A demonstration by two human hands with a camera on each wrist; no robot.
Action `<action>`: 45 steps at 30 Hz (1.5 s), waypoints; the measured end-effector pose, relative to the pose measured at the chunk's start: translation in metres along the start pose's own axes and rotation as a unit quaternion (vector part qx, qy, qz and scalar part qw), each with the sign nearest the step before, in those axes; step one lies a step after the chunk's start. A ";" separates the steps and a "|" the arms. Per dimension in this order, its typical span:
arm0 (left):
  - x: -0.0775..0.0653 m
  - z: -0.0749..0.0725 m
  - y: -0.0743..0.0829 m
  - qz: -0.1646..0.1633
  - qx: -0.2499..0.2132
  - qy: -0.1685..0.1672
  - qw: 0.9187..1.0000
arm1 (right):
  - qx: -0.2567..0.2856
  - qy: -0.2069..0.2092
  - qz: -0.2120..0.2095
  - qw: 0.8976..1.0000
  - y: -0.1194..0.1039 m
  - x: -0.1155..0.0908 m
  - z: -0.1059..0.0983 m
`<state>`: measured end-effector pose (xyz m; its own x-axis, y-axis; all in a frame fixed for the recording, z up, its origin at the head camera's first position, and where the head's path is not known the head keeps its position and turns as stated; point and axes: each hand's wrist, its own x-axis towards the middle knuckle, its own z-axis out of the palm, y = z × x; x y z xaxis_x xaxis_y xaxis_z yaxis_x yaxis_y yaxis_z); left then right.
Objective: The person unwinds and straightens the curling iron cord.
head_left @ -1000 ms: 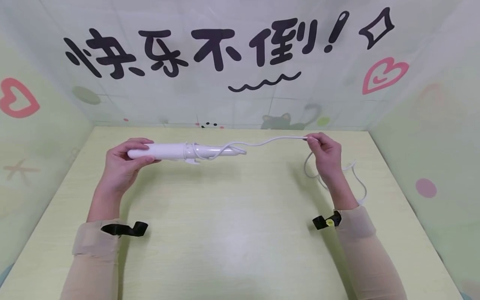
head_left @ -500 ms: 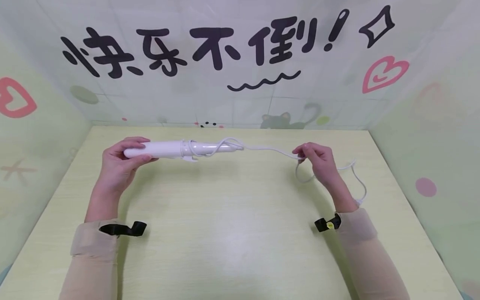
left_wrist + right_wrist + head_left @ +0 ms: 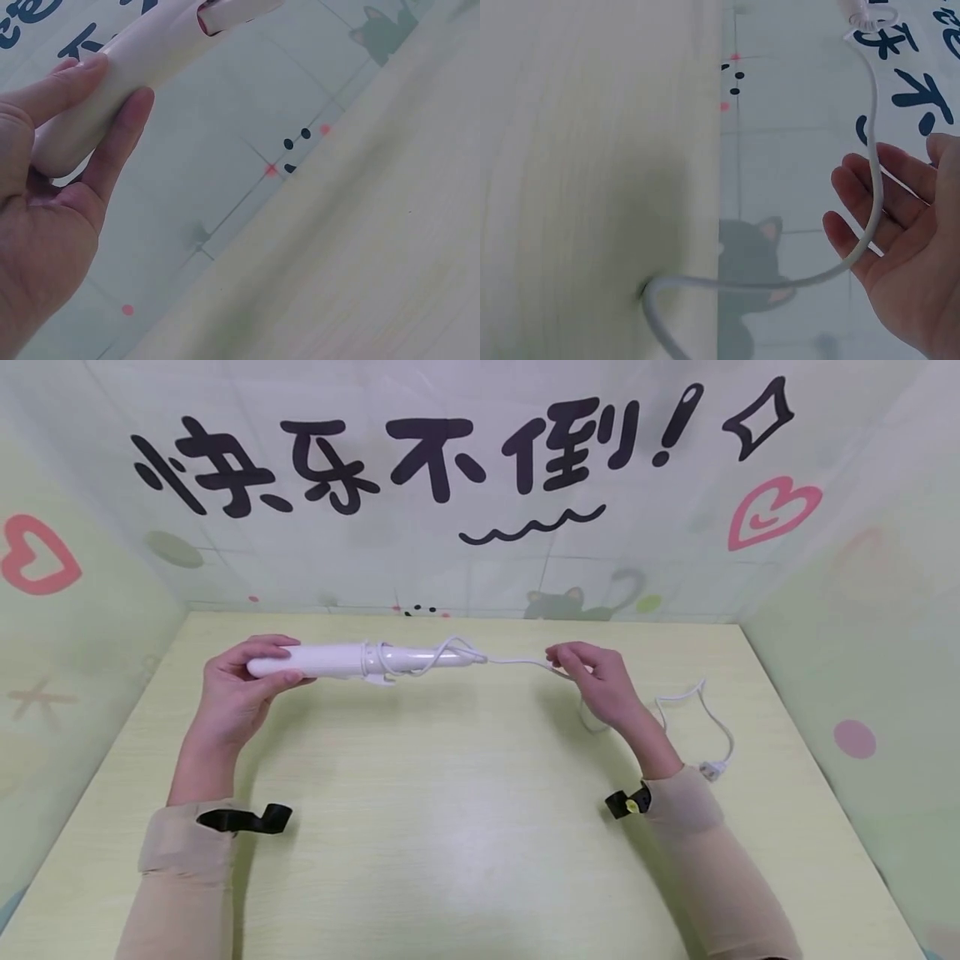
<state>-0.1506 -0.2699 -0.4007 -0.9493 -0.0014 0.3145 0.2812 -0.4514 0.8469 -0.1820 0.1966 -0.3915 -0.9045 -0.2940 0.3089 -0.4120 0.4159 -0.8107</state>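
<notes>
My left hand (image 3: pixel 242 689) holds a white wand-shaped electrical appliance (image 3: pixel 333 661) by its thick rounded end, thumb below and fingers above. It lies level over the table, its slimmer glossy end to the right. A white cord (image 3: pixel 517 661) loops loosely around that slim part and runs out from its tip. In the head view my right hand (image 3: pixel 596 681) is beside the cord, right of the tip. The right wrist view shows the cord (image 3: pixel 875 150) passing across my loosely spread fingers, with none curled round it.
The cord's far part bends over the right of the pale wooden table (image 3: pixel 465 827) to a white plug (image 3: pixel 711 769). Printed panels (image 3: pixel 480 568) with black characters and hearts stand behind and at both sides. Each wrist wears a black camera mount (image 3: pixel 255 818).
The right hand was pinching the cord farther right; its fingers have loosened and it has moved left toward the appliance. The plug now shows beside the right sleeve. The left hand keeps its hold.
</notes>
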 end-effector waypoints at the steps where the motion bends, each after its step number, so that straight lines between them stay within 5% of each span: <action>1: 0.000 0.000 0.000 0.000 -0.001 -0.001 1.000 | -0.009 0.001 -0.009 1.000 -0.004 0.002 0.003; 14: -0.004 0.001 -0.003 -0.003 0.011 -0.006 1.000 | -0.053 -0.035 -0.153 0.986 -0.033 0.021 0.048; 30: -0.006 0.001 -0.004 -0.006 -0.005 -0.011 1.000 | -0.019 -0.094 0.018 0.995 -0.025 0.017 0.052; 45: -0.005 -0.001 -0.002 -0.005 0.017 -0.014 1.000 | -0.042 0.002 -0.042 0.998 -0.021 0.010 0.038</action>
<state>-0.1463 -0.2696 -0.4040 -0.9475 0.0286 0.3186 0.2776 -0.4215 0.8633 -0.1785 0.1525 -0.3898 -0.8667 -0.3281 0.3757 -0.4940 0.4610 -0.7372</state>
